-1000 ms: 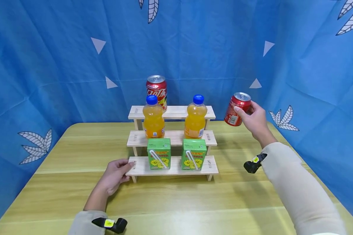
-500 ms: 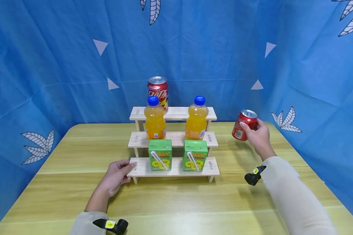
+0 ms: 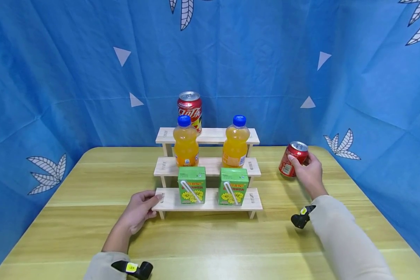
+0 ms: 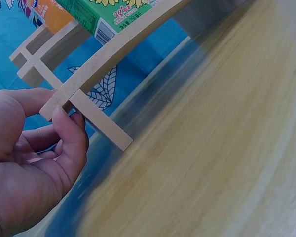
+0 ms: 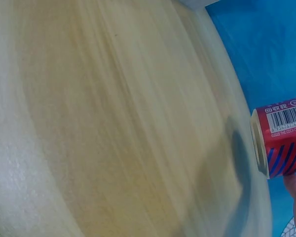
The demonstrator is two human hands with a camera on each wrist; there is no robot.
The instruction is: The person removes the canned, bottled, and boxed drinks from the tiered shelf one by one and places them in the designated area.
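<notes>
My right hand (image 3: 310, 173) grips a red soda can (image 3: 293, 160) to the right of the wooden stand. Its base looks a little above the table, and a shadow lies near it in the right wrist view, where the can (image 5: 285, 134) shows its barcode. With thumb and fingers my left hand (image 3: 140, 210) pinches the left end of the lowest board of the three-tier wooden display stand (image 3: 210, 204). On that tier stand two green drink cartons (image 3: 191, 186) with straws. Two orange juice bottles (image 3: 186, 146) fill the middle tier; another red can (image 3: 189, 107) stands top left.
The wooden table (image 3: 210, 249) stretches in front of the stand and to both sides. A blue curtain (image 3: 252, 70) with leaf and triangle prints hangs close behind. The right sleeve (image 3: 346, 237) crosses the table's right part.
My right hand has lowered the red can toward the table and moved it slightly right, away from the stand. My left hand keeps its place on the bottom board.
</notes>
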